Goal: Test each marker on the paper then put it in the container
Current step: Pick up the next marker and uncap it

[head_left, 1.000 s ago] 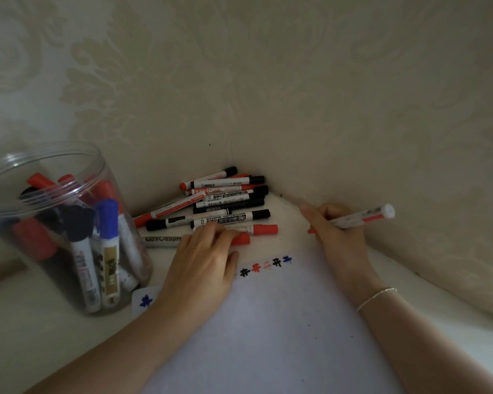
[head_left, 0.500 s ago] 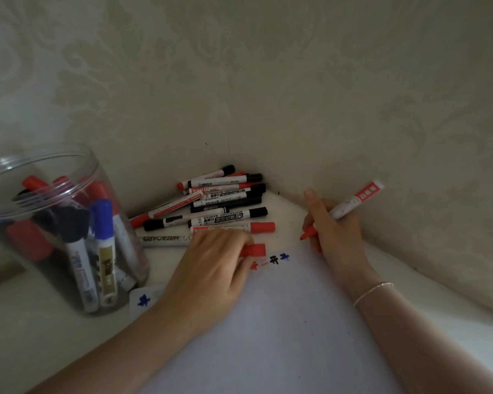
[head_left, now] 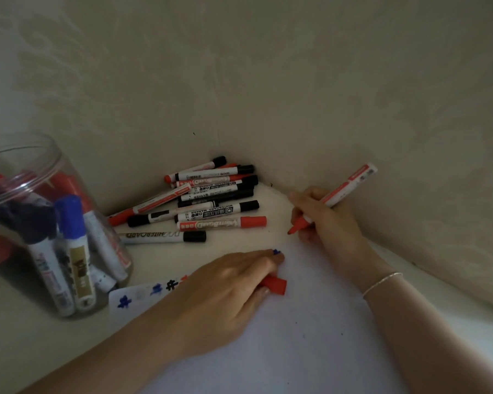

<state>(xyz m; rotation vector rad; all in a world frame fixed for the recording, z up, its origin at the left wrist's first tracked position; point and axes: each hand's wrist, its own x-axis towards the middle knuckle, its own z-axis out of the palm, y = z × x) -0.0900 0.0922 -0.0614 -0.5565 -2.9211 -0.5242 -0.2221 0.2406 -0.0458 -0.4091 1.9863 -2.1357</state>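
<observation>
Two hands work over a white sheet of paper [head_left: 310,336] lying on the pale worktop [head_left: 26,351] in a wall corner. The right hand [head_left: 328,220] grips an uncapped red whiteboard marker [head_left: 335,196] in a writing hold, its tip just above the paper's far edge and its tail slanting up toward the wall. The left hand [head_left: 228,285] lies palm-down on the paper, its curled fingers holding the red cap [head_left: 275,285], beside blue, black and red test marks [head_left: 154,291] along the paper's edge. Behind, a pile of capped red and black markers [head_left: 211,200] lies against the wall. At left a clear plastic container [head_left: 46,223] stands upright with several markers inside, one with a blue cap.
</observation>
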